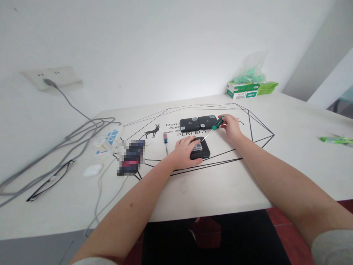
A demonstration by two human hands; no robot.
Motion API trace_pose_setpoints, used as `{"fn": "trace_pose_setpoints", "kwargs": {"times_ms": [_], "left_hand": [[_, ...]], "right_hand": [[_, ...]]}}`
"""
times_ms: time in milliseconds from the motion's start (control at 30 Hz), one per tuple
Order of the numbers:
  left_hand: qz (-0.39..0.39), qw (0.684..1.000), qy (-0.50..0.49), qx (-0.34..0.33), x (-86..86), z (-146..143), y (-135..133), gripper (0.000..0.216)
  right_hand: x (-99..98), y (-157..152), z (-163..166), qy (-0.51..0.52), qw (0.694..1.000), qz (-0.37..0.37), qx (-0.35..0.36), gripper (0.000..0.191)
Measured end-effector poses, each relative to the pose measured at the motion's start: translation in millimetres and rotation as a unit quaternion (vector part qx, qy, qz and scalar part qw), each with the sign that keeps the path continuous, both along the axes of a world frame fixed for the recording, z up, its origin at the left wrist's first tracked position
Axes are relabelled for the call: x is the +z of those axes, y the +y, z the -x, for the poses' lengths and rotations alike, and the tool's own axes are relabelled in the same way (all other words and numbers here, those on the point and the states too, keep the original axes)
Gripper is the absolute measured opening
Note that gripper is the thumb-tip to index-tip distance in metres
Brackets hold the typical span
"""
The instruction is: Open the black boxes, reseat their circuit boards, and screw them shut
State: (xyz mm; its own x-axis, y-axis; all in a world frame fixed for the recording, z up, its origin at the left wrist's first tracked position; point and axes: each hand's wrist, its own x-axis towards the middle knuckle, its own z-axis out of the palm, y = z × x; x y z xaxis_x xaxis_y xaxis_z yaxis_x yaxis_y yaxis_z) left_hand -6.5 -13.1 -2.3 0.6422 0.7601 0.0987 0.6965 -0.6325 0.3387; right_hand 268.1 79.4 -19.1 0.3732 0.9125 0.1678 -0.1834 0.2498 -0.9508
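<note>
My left hand rests on the left side of a small black box lying on the white table, its fingers curled over the edge and holding it. My right hand is closed round the green handle of a screwdriver. The thin shaft slants down to the left, with its tip at the white label on top of the box. Two more black boxes lie side by side just behind it.
A second screwdriver with a blue and red handle lies left of my left hand. Further left are a blurred dark object, a white power strip, grey cables, glasses and a small white case. Green boxes stand at the back right.
</note>
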Motion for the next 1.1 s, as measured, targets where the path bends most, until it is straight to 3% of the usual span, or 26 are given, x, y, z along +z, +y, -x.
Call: {"fn": "trace_pose_setpoints", "kwargs": {"times_ms": [367, 700, 1100], "left_hand": [[0.048, 0.998, 0.011, 0.032, 1.5, -1, 0, 0.083], [0.030, 0.994, -0.102, 0.023, 2.6, 3, 0, 0.084], [0.012, 0.997, -0.080, -0.017, -3.5, 6, -1, 0.083]], "right_hand": [[-0.4, 1, 0, 0.038, 0.999, 0.021, -0.011, 0.017], [0.6, 2, -4, 0.102, 0.994, 0.039, -0.018, 0.018], [11.4, -8, 4, 0.103, 0.995, 0.020, 0.004, 0.018]]}}
